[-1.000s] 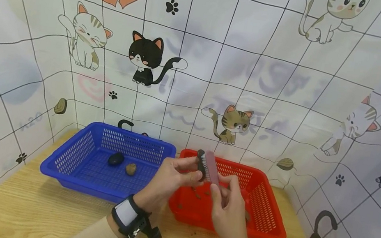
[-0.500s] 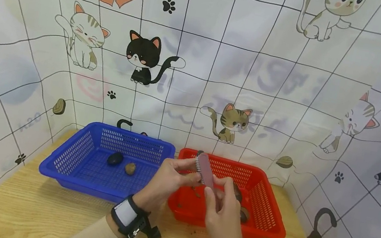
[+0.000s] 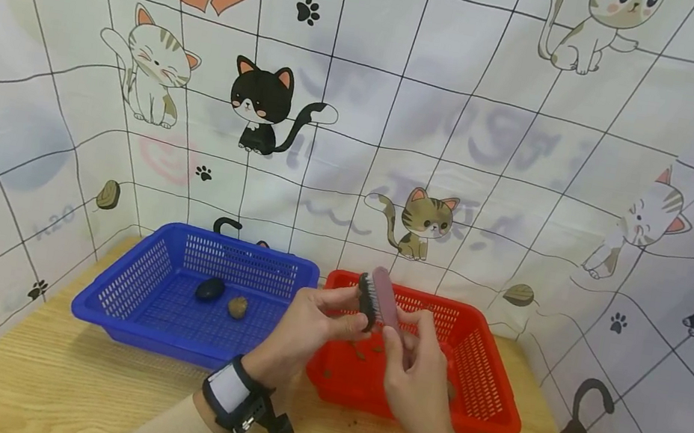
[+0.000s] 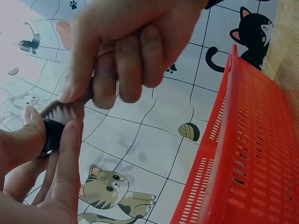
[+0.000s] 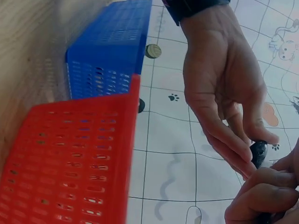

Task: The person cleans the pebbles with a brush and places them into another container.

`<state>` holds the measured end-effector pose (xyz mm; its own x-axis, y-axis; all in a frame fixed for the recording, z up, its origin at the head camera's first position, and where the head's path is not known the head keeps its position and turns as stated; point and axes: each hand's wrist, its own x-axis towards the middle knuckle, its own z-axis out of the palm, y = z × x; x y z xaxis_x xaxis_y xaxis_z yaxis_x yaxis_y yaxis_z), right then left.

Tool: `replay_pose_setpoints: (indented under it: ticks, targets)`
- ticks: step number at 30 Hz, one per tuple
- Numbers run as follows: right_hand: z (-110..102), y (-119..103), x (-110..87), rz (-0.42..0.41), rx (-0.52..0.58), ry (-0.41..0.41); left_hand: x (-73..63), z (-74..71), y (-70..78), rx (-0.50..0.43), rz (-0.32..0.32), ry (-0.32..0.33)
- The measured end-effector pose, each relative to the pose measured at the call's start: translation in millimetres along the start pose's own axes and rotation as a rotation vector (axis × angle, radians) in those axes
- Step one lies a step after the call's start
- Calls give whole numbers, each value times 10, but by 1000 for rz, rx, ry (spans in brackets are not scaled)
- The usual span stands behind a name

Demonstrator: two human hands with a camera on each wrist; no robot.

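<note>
My left hand [image 3: 302, 327] pinches a dark stone [image 3: 366, 303] between thumb and fingers above the red basket [image 3: 491, 379]. In my right hand [image 3: 422, 387] is the handle of a small pink brush [image 3: 385, 298], its pale bristles against or very close to the stone. The left wrist view shows the black, shiny stone [image 4: 54, 135] under the bristles, and the right hand [image 4: 126, 56] with fingers curled. From the right wrist, the stone [image 5: 259, 153] appears between the left thumb and fingers; the brush is mostly hidden there.
Left of the red basket stands a blue basket [image 3: 130, 337] with a black stone [image 3: 210, 289] and a brown stone [image 3: 238, 307] inside. Small brown bits [image 3: 359, 353] lie in the red basket. Both stand on a wooden table [image 3: 55, 382] before a cat-patterned wall sheet [image 3: 362, 120].
The right hand has moved the brush over the stone toward the left and then back up and right, changing its tilt. My left hand has stayed nearly still, holding the stone.
</note>
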<state>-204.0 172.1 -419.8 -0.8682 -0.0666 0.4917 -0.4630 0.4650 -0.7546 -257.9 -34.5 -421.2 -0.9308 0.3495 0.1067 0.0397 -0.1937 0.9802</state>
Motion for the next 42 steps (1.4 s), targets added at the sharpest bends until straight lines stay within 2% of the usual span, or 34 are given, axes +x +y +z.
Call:
replay_pose_setpoints:
  ticks: [4,10,13,17,20,23,29,42]
  targets:
    - [11,3,-106,24,17,-13,9,1,9,-23,-11,43]
    - [72,-14,-200,-49,48,-29,6,-9,2,-3,-1,74]
    - [91,-30,-167,-111,27,-13,4,-4,-5,20,3,58]
    - [80,-46,-49,-152,-1,21,-4,11,-1,46,23,-9]
    - [48,-47,35,-107,2,29,-10,19,6,29,36,-49]
    - [13,-43,66,-38,18,24,-11,14,16,3,35,-62]
    - [-33,-11,6,51,26,11,-19,-14,52,-12,22,-35]
    - [-97,14,-96,150,82,41,-24,-21,81,26,5,-9]
